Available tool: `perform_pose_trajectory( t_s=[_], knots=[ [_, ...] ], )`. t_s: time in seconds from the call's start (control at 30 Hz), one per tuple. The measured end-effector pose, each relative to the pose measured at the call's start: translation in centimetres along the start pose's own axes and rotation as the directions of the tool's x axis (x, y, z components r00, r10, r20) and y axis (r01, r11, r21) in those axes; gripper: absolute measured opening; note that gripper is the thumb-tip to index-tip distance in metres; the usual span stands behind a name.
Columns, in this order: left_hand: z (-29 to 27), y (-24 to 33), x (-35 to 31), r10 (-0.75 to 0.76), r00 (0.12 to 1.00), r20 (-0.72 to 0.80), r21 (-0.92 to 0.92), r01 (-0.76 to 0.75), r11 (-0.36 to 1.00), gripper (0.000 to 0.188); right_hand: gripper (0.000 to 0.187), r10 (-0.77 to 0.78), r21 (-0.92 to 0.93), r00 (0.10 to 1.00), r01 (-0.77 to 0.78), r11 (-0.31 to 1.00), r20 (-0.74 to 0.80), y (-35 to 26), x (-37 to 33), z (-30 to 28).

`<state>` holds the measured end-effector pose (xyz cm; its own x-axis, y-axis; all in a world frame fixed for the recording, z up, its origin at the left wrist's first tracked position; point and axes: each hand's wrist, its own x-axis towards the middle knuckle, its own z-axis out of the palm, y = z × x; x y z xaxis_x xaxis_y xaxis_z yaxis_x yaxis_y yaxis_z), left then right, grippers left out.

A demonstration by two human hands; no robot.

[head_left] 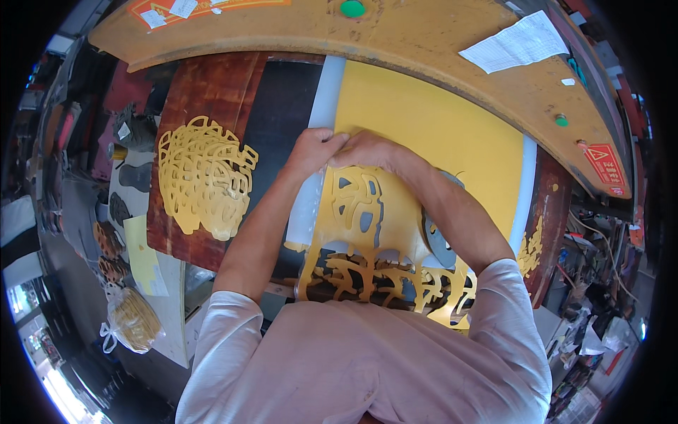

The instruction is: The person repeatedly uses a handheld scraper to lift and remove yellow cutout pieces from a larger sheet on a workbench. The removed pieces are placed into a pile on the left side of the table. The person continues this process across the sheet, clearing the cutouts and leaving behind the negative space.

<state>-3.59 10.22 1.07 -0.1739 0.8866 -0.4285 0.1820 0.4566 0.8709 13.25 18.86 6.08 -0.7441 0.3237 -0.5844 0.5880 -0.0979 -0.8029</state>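
My left hand (311,148) and my right hand (363,150) meet at the left edge of a yellow sheet (431,113). Both have their fingers bent and closed, and what they pinch is hidden. The sheet lies on a white board (304,215). Just below my hands, its nearer part has cut-out openings (357,201), and toward my body it turns into a torn-looking lattice of strips (381,275). Under my right forearm sits a blue-grey curved object (436,237), partly covered by the arm.
A pile of yellow cut pieces (205,177) lies on the reddish-brown wooden board (201,88) at left. An orange machine beam (395,42) spans the far side, with a paper sheet (519,41) on it. Yellow scraps (531,247) lie at right. A bag (133,321) sits at lower left.
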Motion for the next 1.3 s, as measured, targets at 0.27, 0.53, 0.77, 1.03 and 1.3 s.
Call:
perform_pose_trajectory(
  t_s=[0.27,0.53,0.77,1.03,1.3],
  knots=[
    [0.2,-0.7,0.2,0.039,0.993,-0.112,0.104,-0.028,0.994,0.04,0.031,-0.482,-0.509,0.832,0.298,0.807,-0.276,4.5,0.1,3.9],
    [0.8,-0.8,1.4,0.03,0.98,-0.197,0.134,-0.003,0.991,0.041,0.026,-0.74,-0.881,0.631,0.182,0.436,-0.235,4.6,-1.3,4.9],
    [0.3,-0.3,1.9,0.003,0.981,-0.194,0.065,0.01,0.998,0.039,0.023,-0.75,-0.834,0.58,0.204,0.513,-0.319,4.3,-1.7,5.6],
    [0.9,-2.1,0.6,0.009,0.995,-0.1,-0.057,-0.015,0.998,0.034,0.039,0.074,-0.145,0.984,-0.097,0.985,-0.159,0.7,-0.3,1.1],
    [-0.1,-2.3,1.0,0.024,0.993,-0.111,0.019,-0.022,1.0,0.033,0.037,-0.234,-0.504,0.969,0.161,0.849,-0.084,-1.4,0.6,1.9]
  ],
)
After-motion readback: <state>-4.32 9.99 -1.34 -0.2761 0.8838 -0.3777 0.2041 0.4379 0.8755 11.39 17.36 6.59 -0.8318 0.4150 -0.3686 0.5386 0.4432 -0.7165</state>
